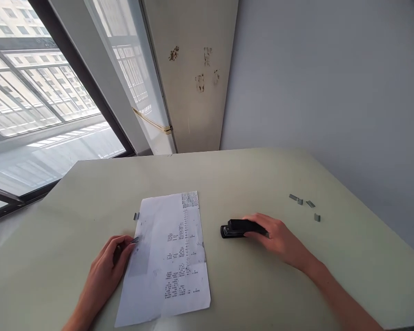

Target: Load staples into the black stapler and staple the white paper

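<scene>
While the right hand (271,232) wraps round the rear of a black stapler (239,226), to the right of the printed sheet (169,262), its grip is partly closed on the smooth body, thumb on the near side. The stapler is long and narrow with a rounded front end; its inside is hidden. At the sheet's left edge, the left hand (110,259) has its grip pinched, thumb and forefinger closed on a small grey strip (135,240). A second grey strip (136,216) lies at the sheet's upper left edge. Thin, white and slightly creased, the sheet bears dark print. Well to its right, past the stapler, four short grey pieces (310,203) lie scattered on the smooth, pale worktop (248,179).
</scene>
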`<state>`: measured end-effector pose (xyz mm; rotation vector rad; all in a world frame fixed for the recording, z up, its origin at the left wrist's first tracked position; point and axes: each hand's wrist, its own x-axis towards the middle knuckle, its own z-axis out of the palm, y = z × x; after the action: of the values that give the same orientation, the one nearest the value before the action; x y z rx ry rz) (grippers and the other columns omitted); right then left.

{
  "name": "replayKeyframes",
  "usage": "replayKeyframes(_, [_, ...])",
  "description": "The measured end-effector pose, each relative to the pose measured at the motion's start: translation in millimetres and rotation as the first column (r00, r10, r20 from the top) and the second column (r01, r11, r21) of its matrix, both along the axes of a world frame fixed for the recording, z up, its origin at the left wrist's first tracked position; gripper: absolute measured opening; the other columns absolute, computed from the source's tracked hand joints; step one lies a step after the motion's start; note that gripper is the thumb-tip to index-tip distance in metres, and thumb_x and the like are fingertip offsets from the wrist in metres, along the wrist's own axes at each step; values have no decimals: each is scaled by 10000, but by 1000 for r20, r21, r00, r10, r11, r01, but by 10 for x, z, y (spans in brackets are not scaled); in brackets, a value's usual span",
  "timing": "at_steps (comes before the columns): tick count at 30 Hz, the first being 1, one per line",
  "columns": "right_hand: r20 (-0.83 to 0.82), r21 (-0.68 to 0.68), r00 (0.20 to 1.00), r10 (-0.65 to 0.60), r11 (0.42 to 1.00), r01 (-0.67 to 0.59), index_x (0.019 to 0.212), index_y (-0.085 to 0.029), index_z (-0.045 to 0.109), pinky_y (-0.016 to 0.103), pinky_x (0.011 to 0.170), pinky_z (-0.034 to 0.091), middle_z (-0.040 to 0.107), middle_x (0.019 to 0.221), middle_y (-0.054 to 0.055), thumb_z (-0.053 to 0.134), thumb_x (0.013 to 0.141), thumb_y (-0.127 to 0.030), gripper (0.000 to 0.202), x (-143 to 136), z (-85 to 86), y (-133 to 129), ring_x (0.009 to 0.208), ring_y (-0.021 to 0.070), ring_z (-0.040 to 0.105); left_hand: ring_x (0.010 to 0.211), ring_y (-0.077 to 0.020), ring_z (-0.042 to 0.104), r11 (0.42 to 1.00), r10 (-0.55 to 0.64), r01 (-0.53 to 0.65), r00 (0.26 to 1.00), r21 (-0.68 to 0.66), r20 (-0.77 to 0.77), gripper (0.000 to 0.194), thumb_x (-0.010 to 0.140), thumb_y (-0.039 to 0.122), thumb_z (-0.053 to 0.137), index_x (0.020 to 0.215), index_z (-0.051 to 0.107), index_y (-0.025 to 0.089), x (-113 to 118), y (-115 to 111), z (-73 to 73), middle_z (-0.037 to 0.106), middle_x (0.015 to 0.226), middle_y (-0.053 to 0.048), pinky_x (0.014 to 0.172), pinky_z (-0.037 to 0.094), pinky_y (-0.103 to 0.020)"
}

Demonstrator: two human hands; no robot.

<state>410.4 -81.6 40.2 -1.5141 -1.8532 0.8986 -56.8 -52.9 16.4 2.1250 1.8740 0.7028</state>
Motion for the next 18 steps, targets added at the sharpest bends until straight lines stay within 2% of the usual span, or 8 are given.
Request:
replayKeyframes(2, [-18,-2,1000,-3,1000,3,1219,-358,723,374,689,596,754,1090,53,581,1022,-501,282,35,-47,-48,945,271,699,764,-191,686,1000,2,-2,1000,0,-12,390,986,621,495,1038,643,264,13,4,19,747,1072,-44,712,569,-283])
replayKeyframes(5, [-80,-24,996,-42,999,40,1317,-376,691,347,670,612,728,1267,58,573,1024,-518,346,36,-134,-90,1119,283,687,753,-194,687,1000,10,-10,1000,8,-23,388,985,620,489,1028,641,266,20,10,33,753,1053,-45,700,569,-285])
replayKeyframes(7, [-153,-33,979,-137,990,134,1360,-367,664,372,822,629,696,1363,54,506,1057,-525,376,29,-216,-125,1232,275,657,760,-197,693,1000,12,-12,1000,3,-28,386,983,623,489,1028,642,271,21,15,37,756,1057,-42,685,566,-285])
replayKeyframes(9, [-229,-39,934,-275,961,273,1367,-338,654,430,1031,569,699,1370,58,419,1092,-520,405,28,-308,-165,1282,263,642,775,-201,703,1000,14,-14,999,-1,-33,385,980,628,491,1031,643,278,24,23,43,757,1069,-39,674,564,-286])
replayKeyframes(10, [-258,-46,906,-335,941,335,1363,-322,652,454,1094,528,709,1355,63,391,1101,-518,419,29,-351,-183,1287,260,642,778,-203,707,1000,14,-14,999,-1,-34,386,977,631,492,1031,642,280,28,28,45,757,1068,-37,673,564,-287])
replayKeyframes(12, [-293,-63,863,-412,909,413,1357,-298,645,471,1116,508,720,1335,76,383,1101,-528,432,31,-416,-209,1272,263,650,770,-207,708,1000,13,-12,999,9,-33,385,970,635,494,1026,641,283,37,39,48,760,1054,-33,673,566,-295])
replayKeyframes(18, [-290,-47,854,-431,898,438,1337,-275,646,444,1070,530,741,1298,84,380,1098,-541,445,-10,-442,-208,1182,253,689,734,-226,708,1000,22,-22,998,6,-55,383,944,641,495,1008,648,296,44,69,40,764,1043,-23,611,555,-328])
